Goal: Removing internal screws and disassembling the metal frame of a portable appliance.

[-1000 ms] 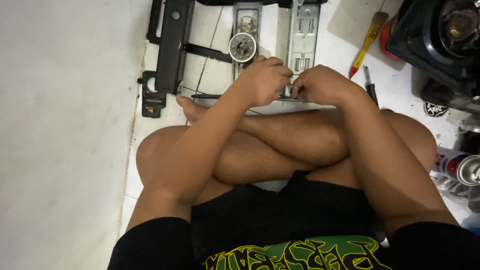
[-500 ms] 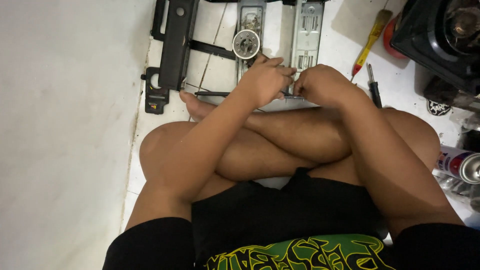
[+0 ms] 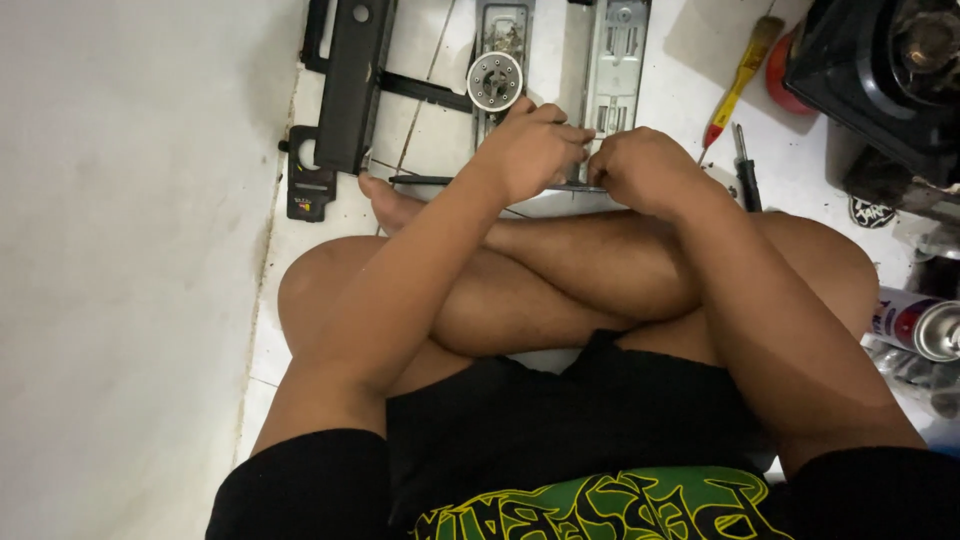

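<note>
I sit cross-legged on a white tiled floor. My left hand (image 3: 530, 150) and my right hand (image 3: 640, 170) meet above my shins, both with fingers curled on the near end of a grey metal chassis plate (image 3: 615, 60) lying on the floor. What the fingertips pinch is hidden. Just left of it lies a second grey metal strip carrying a round silver motor disc (image 3: 494, 80), which sits right beside my left hand.
A black plastic frame (image 3: 350, 80) lies at the left by the white wall (image 3: 130, 250). A yellow-handled screwdriver (image 3: 738, 75) and a black-handled tool (image 3: 745, 170) lie to the right. A black gas stove (image 3: 890, 70) and a spray can (image 3: 920, 325) stand at the right edge.
Both hands have stayed on the chassis end with only small finger shifts. The view has drifted slightly, so the parts on the floor sit a little differently in frame.
</note>
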